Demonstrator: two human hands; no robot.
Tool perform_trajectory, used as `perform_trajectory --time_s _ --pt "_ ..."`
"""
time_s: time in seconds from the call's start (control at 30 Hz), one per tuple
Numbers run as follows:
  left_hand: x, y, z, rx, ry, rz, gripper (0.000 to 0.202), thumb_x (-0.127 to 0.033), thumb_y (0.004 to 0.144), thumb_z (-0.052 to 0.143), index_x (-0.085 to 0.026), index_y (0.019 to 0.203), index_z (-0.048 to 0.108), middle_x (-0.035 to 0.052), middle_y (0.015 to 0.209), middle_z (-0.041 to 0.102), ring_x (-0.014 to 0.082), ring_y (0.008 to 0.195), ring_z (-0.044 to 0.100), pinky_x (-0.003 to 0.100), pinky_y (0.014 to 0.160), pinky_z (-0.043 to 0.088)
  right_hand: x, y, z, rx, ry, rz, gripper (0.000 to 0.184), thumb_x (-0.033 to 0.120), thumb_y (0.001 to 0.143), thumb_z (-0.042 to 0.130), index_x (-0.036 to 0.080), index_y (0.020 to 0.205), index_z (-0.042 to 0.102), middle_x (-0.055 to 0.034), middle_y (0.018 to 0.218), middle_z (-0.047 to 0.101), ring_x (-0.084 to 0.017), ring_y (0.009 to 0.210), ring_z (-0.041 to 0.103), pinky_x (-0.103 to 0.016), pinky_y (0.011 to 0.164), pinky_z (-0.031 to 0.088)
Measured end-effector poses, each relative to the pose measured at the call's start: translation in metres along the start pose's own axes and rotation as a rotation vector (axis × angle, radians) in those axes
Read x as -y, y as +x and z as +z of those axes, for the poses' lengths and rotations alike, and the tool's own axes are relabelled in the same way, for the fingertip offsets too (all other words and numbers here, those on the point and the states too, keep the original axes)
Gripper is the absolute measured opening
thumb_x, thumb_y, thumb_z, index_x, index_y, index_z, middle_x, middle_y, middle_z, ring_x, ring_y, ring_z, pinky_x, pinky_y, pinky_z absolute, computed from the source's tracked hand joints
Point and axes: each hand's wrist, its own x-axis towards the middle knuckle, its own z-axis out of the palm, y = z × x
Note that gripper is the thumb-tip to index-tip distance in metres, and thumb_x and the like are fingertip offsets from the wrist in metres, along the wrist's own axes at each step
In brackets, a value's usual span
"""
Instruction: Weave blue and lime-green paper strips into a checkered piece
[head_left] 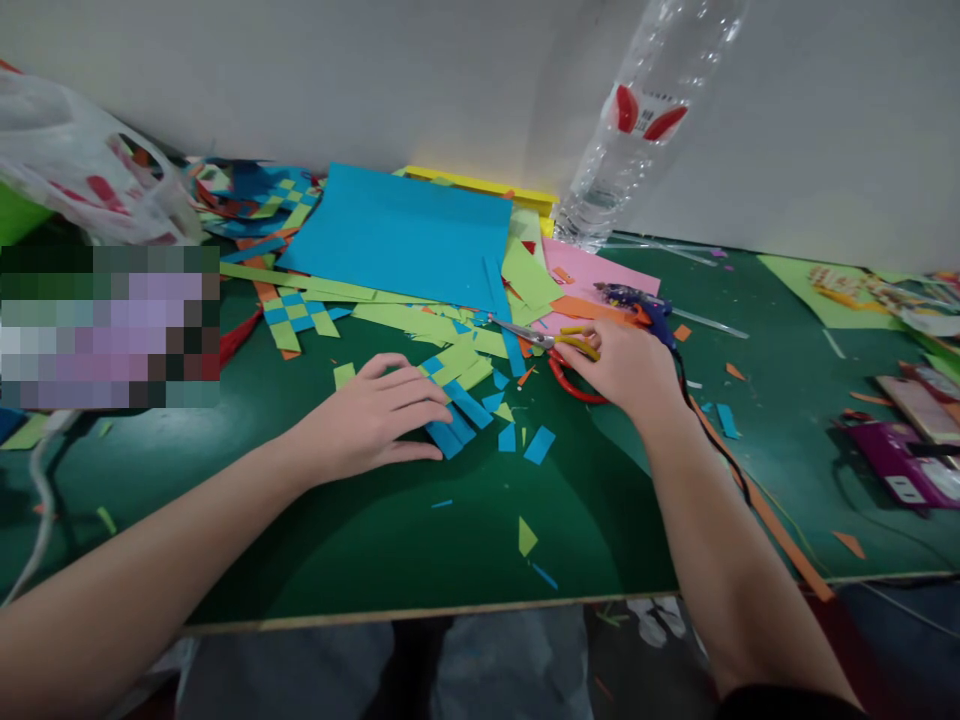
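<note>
My left hand (375, 415) rests on the table with curved fingers and thumb about the edge of a small woven piece of blue and green paper strips (454, 420). The palm side is hidden. My right hand (626, 365) has its fingers closed at the handles of scissors (574, 385) with red and yellow grips; their metal blades point left over the paper scraps. Cut blue and green bits (540, 445) lie between my hands. Just behind the right hand sits a dark blue glue gun (649, 305), partly covered by the hand, with its black cable running beside my wrist.
A large blue sheet (405, 235) lies at the back over green strips. Behind the scissors, a clear plastic bottle (637, 120) stands by the wall. A plastic bag (97, 160) is at far left, a purple packet (900, 460) at right. An orange strip (787, 535) reaches the front edge.
</note>
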Motion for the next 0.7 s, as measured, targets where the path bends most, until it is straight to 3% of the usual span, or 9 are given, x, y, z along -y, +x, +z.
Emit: perform_trajectory --time_s 0.2,0.5,0.7 --pt "0.0020 -0.0013 -0.0014 0.024 -0.041 -0.038 0.020 -0.042 0.095 0.062 -0.027 0.107 0.069 0.0017 0.111 0.077 0.0217 0.106 0.067 0.040 0.105 0.037 -0.0015 -0.0004 -0.0010 -0.014 -0.007 0.015 0.047 0.061 0.091 0.054 0.020 0.108 0.070 -0.0104 0.088 0.077 -0.030 0.081 0.070 -0.035 0.063 0.043" --pt "0.0011 -0.0002 -0.0020 0.018 -0.032 -0.069 0.020 -0.033 0.102 0.051 -0.028 0.103 0.071 -0.0012 0.100 0.078 0.0184 0.095 0.070 0.040 0.104 0.037 -0.0029 0.0006 0.0004 -0.033 -0.065 0.002 0.053 0.066 0.092 0.047 0.020 0.104 0.071 -0.0093 0.079 0.075 -0.027 0.072 0.068 -0.032 0.060 0.037" --pt "0.0017 -0.0011 -0.0016 -0.072 -0.031 -0.133 0.020 -0.030 0.100 0.051 -0.025 0.094 0.070 0.0007 0.095 0.078 0.0172 0.087 0.071 0.039 0.097 0.042 -0.0023 0.0002 -0.0021 -0.018 -0.051 -0.005 0.048 0.060 0.094 0.047 0.019 0.105 0.071 -0.0099 0.082 0.076 -0.027 0.073 0.068 -0.032 0.060 0.036"
